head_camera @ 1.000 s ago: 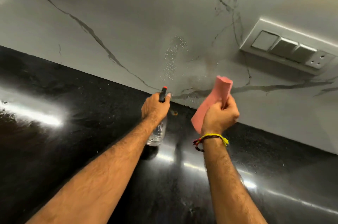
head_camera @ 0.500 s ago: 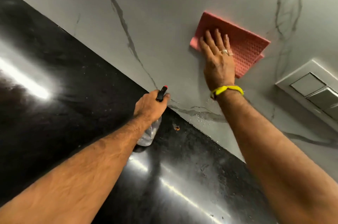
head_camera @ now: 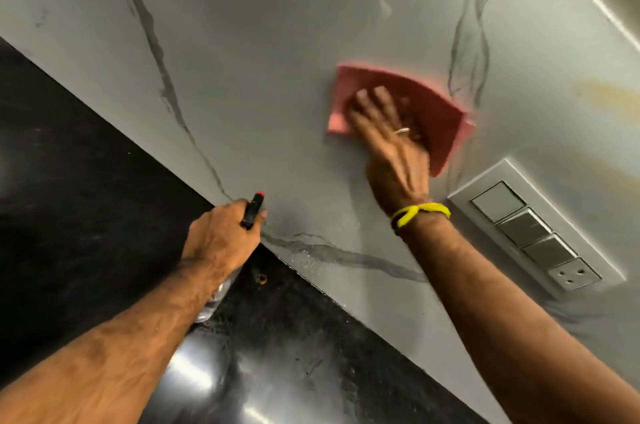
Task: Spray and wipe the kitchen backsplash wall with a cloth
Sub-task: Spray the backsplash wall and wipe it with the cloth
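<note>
1. R hand [head_camera: 394,149]: fingers [head_camera: 372,101] straight, spread flat on pink cloth [head_camera: 433,115], pressing it to the wall; blurred w/ motion. Ring on one finger, which one can't tell
2. Cloth: flat against the backsplash wall [head_camera: 259,42], upper centre-right of view, above & left of switch plate [head_camera: 535,233]; lower-right corner of cloth near plate's top corner, not touching. Cloth edges smeared by blur
3. R wrist: yellow thread band [head_camera: 420,212], dark strand just under it. Forearm runs down to lower-right corner of frame
4. L hand [head_camera: 221,240]: fingers curled round neck of spray bottle [head_camera: 214,299], gripping it. Black nozzle w/ red tip [head_camera: 254,208] sticks up past the knuckles, aimed at wall. Clear bottle body shows below the hand; whether it rests on the counter can't tell
5. Bottle sits at the seam where wall meets black countertop [head_camera: 86,181], well left & below the cloth
6. Wall: grey-white marble look, dark veins; fine droplets along the vein just right of L hand
7. Counter: glossy black, light glare near bottom centre; small brownish speck [head_camera: 261,279] by the wall edge
8. Switch plate: 3 rocker switches + 1 socket, set on wall at right
</note>
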